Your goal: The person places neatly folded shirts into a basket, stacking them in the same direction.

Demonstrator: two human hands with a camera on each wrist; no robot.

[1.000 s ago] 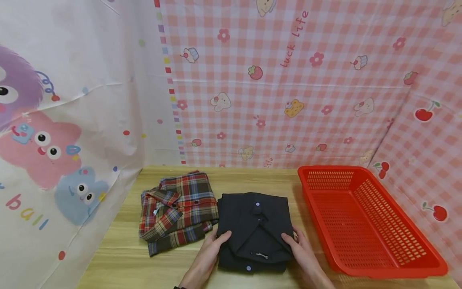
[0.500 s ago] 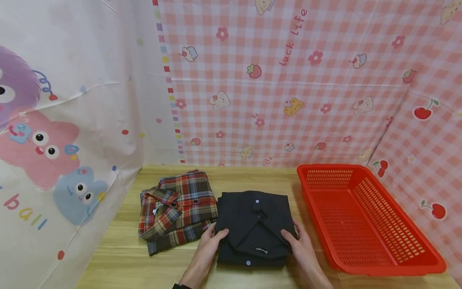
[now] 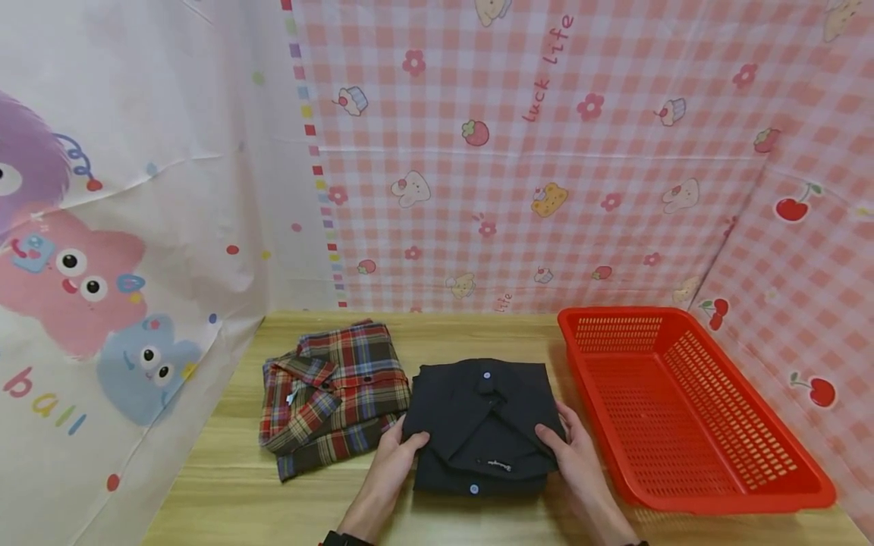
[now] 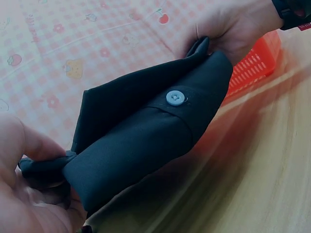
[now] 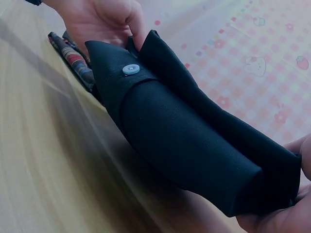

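A folded dark shirt (image 3: 478,425) with pale buttons is held between both hands at the front middle of the head view. My left hand (image 3: 392,462) grips its left edge, thumb on top and fingers underneath. On the opposite edge my right hand (image 3: 573,455) pinches it the same way. Both wrist views show the near folded edge of the shirt (image 4: 141,131) raised over the wooden table, a button (image 4: 175,97) on it. In the right wrist view, the left hand (image 5: 104,22) holds the far end.
A folded plaid shirt (image 3: 351,379) lies on the wooden table (image 3: 225,485) just left of the dark one. To the right stands a red plastic basket (image 3: 690,409) with slotted sides. Patterned sheets (image 3: 512,174) hang behind and at both sides.
The head view has shifted slightly. The dark shirt's near edge has come up a little in both hands, which keep their hold. The plaid shirt and basket have stayed put.
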